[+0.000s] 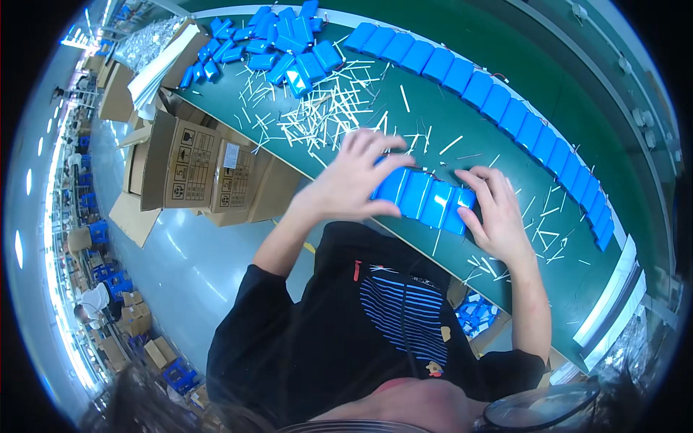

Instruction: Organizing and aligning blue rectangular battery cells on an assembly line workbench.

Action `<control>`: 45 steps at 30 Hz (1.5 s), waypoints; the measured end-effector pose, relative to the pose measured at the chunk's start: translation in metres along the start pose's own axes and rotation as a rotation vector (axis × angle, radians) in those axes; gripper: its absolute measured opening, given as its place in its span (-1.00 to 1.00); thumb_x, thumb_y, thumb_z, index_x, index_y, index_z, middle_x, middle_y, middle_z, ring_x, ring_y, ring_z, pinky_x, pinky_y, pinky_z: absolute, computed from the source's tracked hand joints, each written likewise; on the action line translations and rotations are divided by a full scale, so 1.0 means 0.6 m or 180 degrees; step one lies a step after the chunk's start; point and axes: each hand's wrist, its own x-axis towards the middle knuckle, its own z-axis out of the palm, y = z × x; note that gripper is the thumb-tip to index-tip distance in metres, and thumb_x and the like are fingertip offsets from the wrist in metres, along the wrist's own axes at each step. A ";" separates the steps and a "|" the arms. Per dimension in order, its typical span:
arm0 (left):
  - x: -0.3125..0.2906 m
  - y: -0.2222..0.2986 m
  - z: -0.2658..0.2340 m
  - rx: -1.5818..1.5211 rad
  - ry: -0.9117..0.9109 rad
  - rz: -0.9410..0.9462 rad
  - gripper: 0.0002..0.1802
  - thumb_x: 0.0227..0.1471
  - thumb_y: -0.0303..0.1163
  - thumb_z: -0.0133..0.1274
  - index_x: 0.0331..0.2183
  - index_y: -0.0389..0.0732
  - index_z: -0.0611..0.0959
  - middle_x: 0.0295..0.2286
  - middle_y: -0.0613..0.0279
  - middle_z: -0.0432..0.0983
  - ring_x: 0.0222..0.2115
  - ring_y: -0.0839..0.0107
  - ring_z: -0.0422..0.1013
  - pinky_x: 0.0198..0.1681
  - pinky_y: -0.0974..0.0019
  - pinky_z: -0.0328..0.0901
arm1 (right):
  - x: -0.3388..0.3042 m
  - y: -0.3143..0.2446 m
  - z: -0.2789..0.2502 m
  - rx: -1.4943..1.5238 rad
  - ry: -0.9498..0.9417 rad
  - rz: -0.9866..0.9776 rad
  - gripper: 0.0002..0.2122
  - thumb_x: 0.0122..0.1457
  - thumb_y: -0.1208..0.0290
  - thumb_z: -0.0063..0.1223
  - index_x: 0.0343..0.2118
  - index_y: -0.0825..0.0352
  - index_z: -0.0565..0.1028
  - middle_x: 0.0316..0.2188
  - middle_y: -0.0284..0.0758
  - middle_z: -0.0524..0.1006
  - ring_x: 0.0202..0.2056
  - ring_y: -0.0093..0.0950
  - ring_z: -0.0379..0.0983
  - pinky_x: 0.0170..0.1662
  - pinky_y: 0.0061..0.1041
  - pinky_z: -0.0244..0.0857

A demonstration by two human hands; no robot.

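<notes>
Several blue battery packs (433, 200) stand side by side in a short row near the front edge of the green table. My left hand (355, 177) is at the row's left end, fingers spread and curved over the end pack; whether it touches is hard to tell. At the other end, my right hand (499, 215) has its thumb and fingers around the last pack. Short thin wires show along the row's far side. Loose white strips (325, 112) lie scattered beyond my left hand, and more white strips (550, 234) lie to the right of my right hand.
A long curved row of blue packs (476, 90) lines the table's far side. Loose blue packs (292, 36) are heaped at the far left. Open cardboard boxes (191, 162) stand against the left edge. Below the front edge, a box holds small blue and white pieces (476, 315).
</notes>
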 end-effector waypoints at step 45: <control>0.160 0.038 0.150 -0.2061 -0.0340 0.0236 -0.39 0.12 -0.36 0.29 0.18 -0.32 0.57 0.12 -0.07 0.56 0.06 0.04 0.51 0.14 0.13 0.40 | 0.015 0.079 0.004 0.2397 0.2421 0.0589 -0.68 0.18 0.22 0.42 -0.05 0.20 0.64 -0.46 -0.40 0.62 -0.43 -0.39 0.49 -0.25 -0.49 0.37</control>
